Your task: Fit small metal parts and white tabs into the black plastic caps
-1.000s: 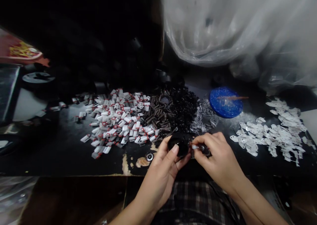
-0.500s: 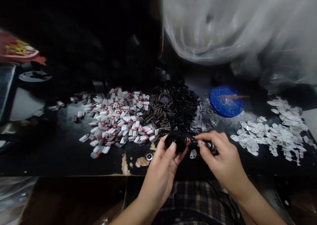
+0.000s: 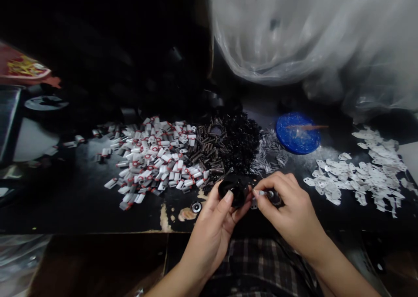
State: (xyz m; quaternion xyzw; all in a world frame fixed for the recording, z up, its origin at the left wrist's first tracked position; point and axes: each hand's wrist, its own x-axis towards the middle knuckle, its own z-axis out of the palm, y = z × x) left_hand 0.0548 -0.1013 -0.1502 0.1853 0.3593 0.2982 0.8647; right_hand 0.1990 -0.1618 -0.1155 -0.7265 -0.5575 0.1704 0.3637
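My left hand (image 3: 214, 227) is closed around a round black part (image 3: 232, 190), held just above the front of the dark table (image 3: 81, 201). My right hand (image 3: 287, 210) pinches a small silvery metal piece (image 3: 268, 194) right beside the black part, fingertips nearly touching it. Behind the hands lie heaps of small parts: white-and-red pieces (image 3: 156, 157), dark coil springs (image 3: 209, 153), black bits (image 3: 243, 142) and thin silvery pins (image 3: 269, 153).
A blue round lid (image 3: 297, 133) with a stick across it sits at the back right. Flat white metal tabs (image 3: 362, 175) spread to the right. A big clear plastic bag (image 3: 310, 35) hangs behind. A small metal ring (image 3: 196, 207) lies near the table's front edge.
My right hand drew a little away to the right, then came back against the black part. My left hand has stayed almost in place.
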